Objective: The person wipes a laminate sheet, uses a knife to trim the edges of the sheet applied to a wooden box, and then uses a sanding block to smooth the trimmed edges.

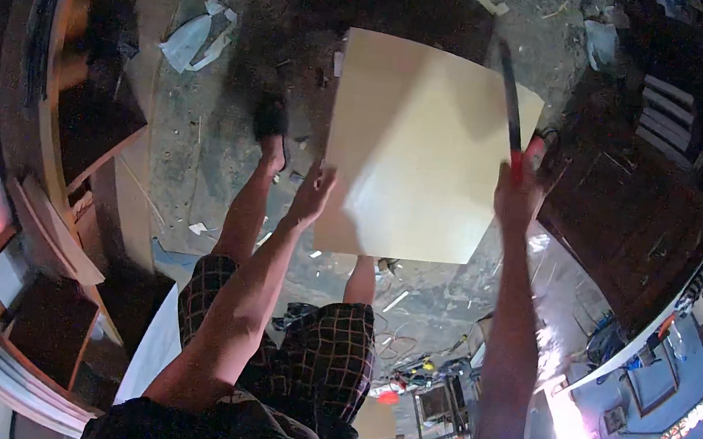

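Observation:
A pale square panel point(414, 156) with a smooth face is in front of my legs, covering part of my right leg. My left hand point(314, 194) is closed at its left edge, thumb near the face. At the panel's right side, my right hand point(517, 198) grips the red handle of a long, dark-bladed hand saw point(509, 93). The blade points away from me and slants left over the panel's far right corner; its teeth cannot be made out. A small red and pale thing point(541, 145) beside the handle is unclear.
Scraps and a crumpled white bag point(200, 37) litter the concrete floor. Wooden shelving point(99, 130) stands at left. A dark brown board point(619, 230) lies at right, near a stack of pale slats point(667, 113). Tools and cables point(428, 374) are scattered behind my right leg.

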The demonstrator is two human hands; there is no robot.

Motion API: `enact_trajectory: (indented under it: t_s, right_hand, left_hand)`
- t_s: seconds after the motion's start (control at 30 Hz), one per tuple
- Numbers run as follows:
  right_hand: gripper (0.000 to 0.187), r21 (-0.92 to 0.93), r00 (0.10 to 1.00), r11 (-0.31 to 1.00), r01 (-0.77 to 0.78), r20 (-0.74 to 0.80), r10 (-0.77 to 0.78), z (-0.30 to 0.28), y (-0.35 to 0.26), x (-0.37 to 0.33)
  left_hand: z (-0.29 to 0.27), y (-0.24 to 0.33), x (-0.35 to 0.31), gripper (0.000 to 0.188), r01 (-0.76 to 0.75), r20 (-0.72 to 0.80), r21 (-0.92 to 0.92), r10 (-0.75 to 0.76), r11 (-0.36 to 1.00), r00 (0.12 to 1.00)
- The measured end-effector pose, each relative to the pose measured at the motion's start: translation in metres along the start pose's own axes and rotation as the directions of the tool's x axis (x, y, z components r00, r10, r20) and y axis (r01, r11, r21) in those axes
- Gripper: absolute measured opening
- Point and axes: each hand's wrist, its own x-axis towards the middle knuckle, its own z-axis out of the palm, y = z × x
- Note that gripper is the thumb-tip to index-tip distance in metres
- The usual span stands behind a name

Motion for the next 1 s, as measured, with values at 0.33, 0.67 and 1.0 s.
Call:
enact_trajectory:
  t_s: [0.33,0.67,1.0]
  right_hand:
    - [0.023,0.606,0.643,0.347,-0.716,0.379,0.665,0.070,0.178,-0.340]
    - [0.024,0.531,0.686,0.470,-0.705,0.343,0.641,0.037,0.293,-0.527]
    - [0.030,0.700,0.775,0.374,-0.608,0.420,0.472,0.031,0.087,-0.361]
  left_hand:
    - [-0.128,-0.002,0.010,0.058,-0.062,-0.274,0.815,0.477,0.576,0.835]
    - [-0.171,0.153,0.143,0.093,0.045,-0.296,0.710,0.240,0.702,0.925]
    - [-0.185,0.122,0.084,0.053,-0.143,-0.281,0.892,0.775,0.428,0.566]
